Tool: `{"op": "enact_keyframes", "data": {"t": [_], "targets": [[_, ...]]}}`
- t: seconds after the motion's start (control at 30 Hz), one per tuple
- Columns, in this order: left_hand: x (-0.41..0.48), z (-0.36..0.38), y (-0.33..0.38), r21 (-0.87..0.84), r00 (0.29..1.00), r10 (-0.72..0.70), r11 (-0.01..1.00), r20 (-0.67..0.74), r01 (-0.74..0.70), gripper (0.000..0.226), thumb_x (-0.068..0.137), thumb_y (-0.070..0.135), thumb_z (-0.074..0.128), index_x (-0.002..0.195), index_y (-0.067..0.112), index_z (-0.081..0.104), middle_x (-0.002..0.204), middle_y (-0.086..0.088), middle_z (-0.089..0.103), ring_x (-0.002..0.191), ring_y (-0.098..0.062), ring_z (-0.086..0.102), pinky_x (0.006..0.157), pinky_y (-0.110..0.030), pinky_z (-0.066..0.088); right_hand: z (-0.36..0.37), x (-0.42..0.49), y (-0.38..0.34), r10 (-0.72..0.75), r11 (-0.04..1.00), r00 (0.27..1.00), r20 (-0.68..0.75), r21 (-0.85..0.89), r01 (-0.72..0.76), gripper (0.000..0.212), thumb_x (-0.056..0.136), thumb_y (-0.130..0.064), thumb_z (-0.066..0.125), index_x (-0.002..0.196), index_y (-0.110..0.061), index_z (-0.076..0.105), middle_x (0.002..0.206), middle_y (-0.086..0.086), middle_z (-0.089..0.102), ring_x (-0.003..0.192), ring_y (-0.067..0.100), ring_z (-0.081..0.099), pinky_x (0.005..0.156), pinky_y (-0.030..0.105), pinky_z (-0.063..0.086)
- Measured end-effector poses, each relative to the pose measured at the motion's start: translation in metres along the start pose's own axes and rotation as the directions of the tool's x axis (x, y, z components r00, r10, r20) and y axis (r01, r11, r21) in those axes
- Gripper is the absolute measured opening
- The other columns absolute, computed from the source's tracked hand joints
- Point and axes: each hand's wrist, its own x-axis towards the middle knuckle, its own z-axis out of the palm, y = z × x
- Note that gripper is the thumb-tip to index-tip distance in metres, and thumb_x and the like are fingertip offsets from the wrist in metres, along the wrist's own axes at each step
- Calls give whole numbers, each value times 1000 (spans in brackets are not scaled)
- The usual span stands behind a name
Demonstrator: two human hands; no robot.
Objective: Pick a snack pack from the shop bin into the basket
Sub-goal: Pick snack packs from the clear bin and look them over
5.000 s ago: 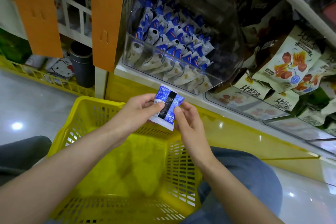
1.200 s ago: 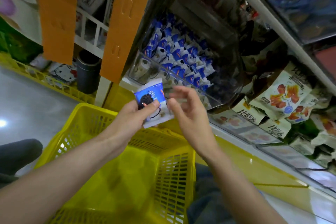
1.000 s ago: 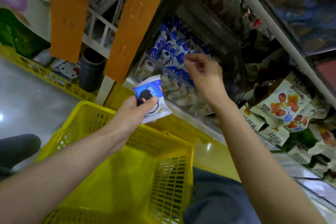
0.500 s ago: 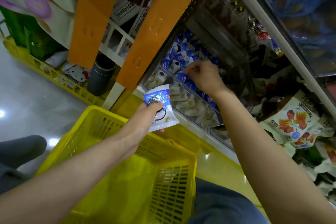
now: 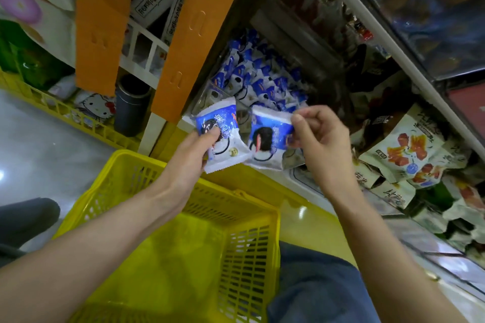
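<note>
Snack pack (image 5: 231,151): left hand (image 5: 189,158); second pack (image 5: 267,136): right hand (image 5: 322,147).

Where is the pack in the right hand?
Head view, centre: the right hand pinches the snack pack right of the other pack in the left hand, before the shop bin, above the yellow basket.

Shop: stocked snack shelves (image 5: 409,149), basket (image 5: 183,257)

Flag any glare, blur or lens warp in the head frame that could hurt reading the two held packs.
Head view: wide-angle warp slants the shelf rail and the orange upright; foil glints break up the print on the left pack, held by the left hand; the right pack, pinched by the right hand, reads cleaner; hot spots on the yellow ledge and the floor; the upper shelves are dim and soft.
</note>
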Motion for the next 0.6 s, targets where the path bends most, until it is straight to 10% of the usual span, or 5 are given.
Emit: {"op": "enact_keyframes", "data": {"t": [0.13,0.3,0.6], "targets": [[-17,6,1,106,986,51,992,160,-69,21,84,42,57,95,28,68,116,-3,67,114,-22,58,106,-45,37,11,-16,14,105,994,990,89,33,-108,11,92,-11,54,84,-18,56,75,6,64,59,9,61,54,21,51],[-19,7,-4,84,970,-33,996,241,13,47,86,36,48,132,31,41,116,8,67,106,-11,63,92,-36,49,23,-21,16,203,956,957,207,168,-240,15,93,-4,49,88,-18,52,69,2,57,55,3,58,49,18,50],[-17,1,1,383,902,-128,923,413,-44,21,87,36,54,104,30,64,93,15,71,81,-1,64,64,-9,47,23,-21,10,232,969,849,475,-34,-246,25,93,-34,47,99,-20,67,100,2,70,93,13,65,82,28,51]]}}
